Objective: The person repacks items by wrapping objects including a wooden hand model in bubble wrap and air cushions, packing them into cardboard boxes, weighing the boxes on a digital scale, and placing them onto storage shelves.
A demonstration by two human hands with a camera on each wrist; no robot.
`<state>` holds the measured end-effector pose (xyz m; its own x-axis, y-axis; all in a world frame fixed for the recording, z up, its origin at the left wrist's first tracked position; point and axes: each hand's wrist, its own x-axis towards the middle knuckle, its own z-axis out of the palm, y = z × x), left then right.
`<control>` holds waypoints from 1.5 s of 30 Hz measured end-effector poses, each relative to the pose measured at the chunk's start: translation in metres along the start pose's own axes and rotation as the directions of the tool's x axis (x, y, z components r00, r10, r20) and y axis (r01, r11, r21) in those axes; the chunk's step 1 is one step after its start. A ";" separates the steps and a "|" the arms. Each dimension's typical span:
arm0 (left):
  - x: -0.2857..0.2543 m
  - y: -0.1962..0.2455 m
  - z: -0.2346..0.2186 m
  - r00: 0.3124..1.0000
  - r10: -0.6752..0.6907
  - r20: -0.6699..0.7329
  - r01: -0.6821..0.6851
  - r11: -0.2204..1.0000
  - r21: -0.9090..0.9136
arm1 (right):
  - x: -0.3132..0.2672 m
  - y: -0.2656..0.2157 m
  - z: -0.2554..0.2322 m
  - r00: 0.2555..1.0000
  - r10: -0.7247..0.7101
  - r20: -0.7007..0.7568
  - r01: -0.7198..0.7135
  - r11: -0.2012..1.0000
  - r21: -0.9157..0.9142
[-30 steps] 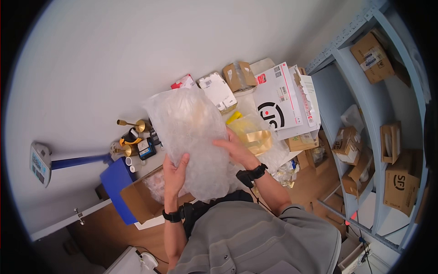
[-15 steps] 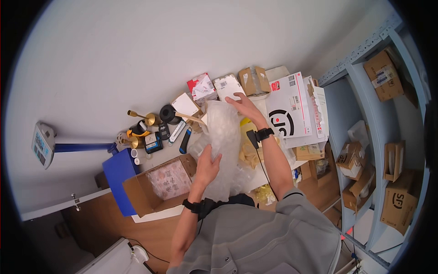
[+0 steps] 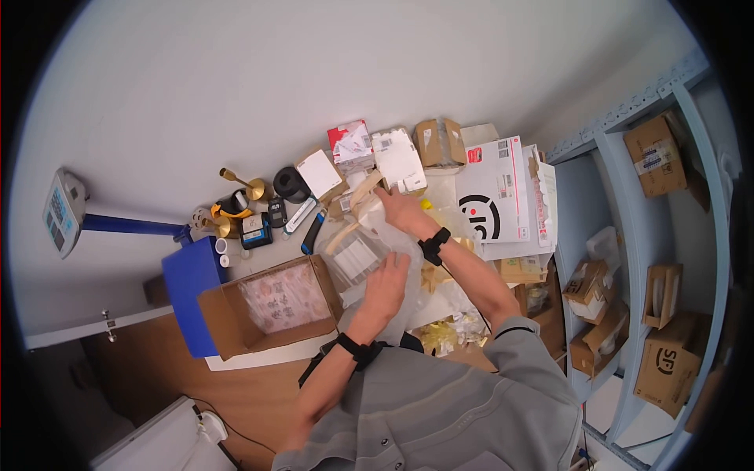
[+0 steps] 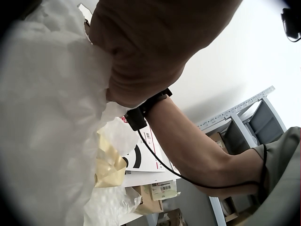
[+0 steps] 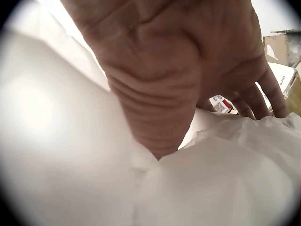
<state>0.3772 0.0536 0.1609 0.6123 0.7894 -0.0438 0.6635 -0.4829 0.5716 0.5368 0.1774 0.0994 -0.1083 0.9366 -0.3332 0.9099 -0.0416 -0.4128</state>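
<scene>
A sheet of translucent white plastic wrapping [image 4: 47,122] hangs crumpled between my hands. My left hand [image 3: 385,286] grips its near side, fingers bent over the plastic. My right hand [image 3: 407,212] holds the far side; in the right wrist view its thumb sinks into the wrapping and the fingers reach beyond it. A clear plastic-covered piece [image 3: 352,257] lies just left of the left hand. Pale tan strips [image 3: 365,192] stick out beside the right hand. What the wrapping encloses is hidden.
An open cardboard box [image 3: 224,323] holding a pinkish wrapped packet [image 3: 275,298] stands at left, beside a blue box [image 3: 184,302]. A blue-black cutter [image 3: 314,231], black roll [image 3: 290,184] and brass pieces [image 3: 253,188] lie behind. White cartons [image 3: 495,184] are stacked right, near grey shelving [image 3: 613,180].
The wrapping, spread wide before, has been turned and gathered narrower. My right hand left its surface, then took hold at the far end. The box and cutter at left came into view.
</scene>
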 end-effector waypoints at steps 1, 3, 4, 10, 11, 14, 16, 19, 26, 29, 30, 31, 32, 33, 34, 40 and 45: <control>-0.001 0.001 0.000 0.999 0.024 -0.027 -0.023 1.000 0.017 | -0.003 0.001 -0.001 0.998 -0.048 -0.035 0.050 0.996 0.074; -0.009 0.000 0.002 0.999 0.037 -0.019 -0.036 0.998 0.057 | -0.011 0.004 0.010 0.992 -0.057 -0.113 0.065 0.996 0.067; -0.011 0.000 0.004 0.998 0.057 -0.003 -0.056 0.993 0.104 | -0.014 0.004 0.013 0.979 -0.060 -0.197 0.075 0.995 0.069; -0.018 0.005 0.019 0.997 0.077 0.028 -0.079 0.993 0.090 | -0.039 -0.037 -0.007 0.983 0.023 -0.183 -0.041 0.995 -0.092; -0.021 0.006 0.018 0.997 0.077 0.025 -0.079 0.993 0.089 | -0.038 -0.034 -0.005 0.983 0.022 -0.183 -0.040 0.995 -0.095; -0.028 0.013 -0.004 0.998 0.054 0.023 -0.054 0.998 -0.022 | -0.032 -0.013 -0.023 0.977 0.041 -0.210 -0.033 0.999 0.040; -0.043 0.021 -0.031 1.000 -0.009 -0.011 0.007 0.980 -0.198 | -0.040 0.014 -0.058 0.897 0.222 -0.381 -0.035 0.897 0.441; -0.069 0.022 -0.058 0.998 -0.053 -0.034 0.038 0.935 -0.352 | -0.022 0.068 -0.074 0.811 0.393 -0.434 0.118 0.616 0.779; -0.106 0.021 -0.099 0.997 0.008 -0.082 -0.052 0.837 -0.545 | 0.045 0.115 -0.083 0.807 0.535 -0.249 0.296 -0.001 0.955; -0.126 0.012 -0.107 0.985 -0.152 -0.078 0.079 0.810 -0.581 | 0.086 0.123 -0.063 0.864 0.431 -0.261 0.080 0.394 0.916; -0.134 0.007 -0.109 0.974 -0.207 -0.093 0.119 0.813 -0.570 | 0.100 0.127 -0.047 0.837 0.436 -0.330 -0.045 0.657 0.753; -0.136 0.006 -0.112 0.959 -0.259 -0.113 0.154 0.814 -0.560 | 0.100 0.120 -0.044 0.814 0.438 -0.381 -0.041 0.698 0.714; -0.138 0.007 -0.115 0.962 -0.251 -0.110 0.150 0.819 -0.554 | 0.100 0.115 -0.044 0.789 0.434 -0.435 -0.037 0.740 0.671; -0.142 0.010 -0.118 0.925 -0.349 -0.148 0.193 0.770 -0.609 | 0.099 0.113 -0.046 0.786 0.437 -0.436 -0.036 0.738 0.674; -0.145 0.013 -0.119 0.877 -0.449 -0.173 0.233 0.711 -0.664 | 0.093 0.110 -0.046 0.777 0.437 -0.454 0.043 0.682 0.730; -0.152 -0.007 -0.100 0.667 -0.661 -0.344 0.147 0.570 -0.808 | -0.056 0.050 -0.033 0.882 0.308 -0.357 0.242 0.354 0.904; -0.129 -0.011 -0.095 0.784 -0.601 -0.154 0.177 0.455 -0.873 | -0.210 -0.034 0.035 0.978 -0.183 0.103 -0.087 0.090 0.992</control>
<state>0.2498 -0.0067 0.2379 0.0149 0.9677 -0.2515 0.0344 0.2509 0.9674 0.5142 -0.0304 0.1540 -0.3135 0.8876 -0.3374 -0.3056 -0.4308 -0.8491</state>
